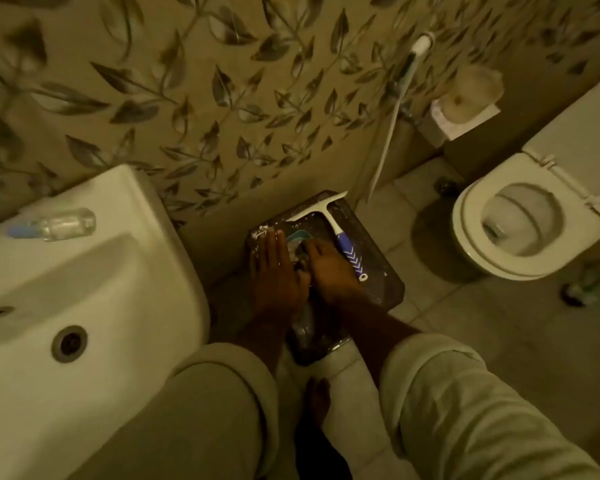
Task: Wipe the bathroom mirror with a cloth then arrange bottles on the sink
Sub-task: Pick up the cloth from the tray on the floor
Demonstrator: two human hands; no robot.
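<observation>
Dim, yellowish light fills a small bathroom whose wall [222,98] is papered or tiled with a grey leaf pattern. The floor [482,334] is laid with pale square tiles. A white toilet [520,220] with its seat down stands at the right, and beside it a spray hose [395,109] hangs on the wall near what looks like a paper roll [471,90].

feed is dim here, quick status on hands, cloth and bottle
Both hands low in dark tray on floor: left hand flat, right hand on something, unclear. Cloth not identifiable. Bottle lying on sink rim. Squeegee beside right hand.
</observation>
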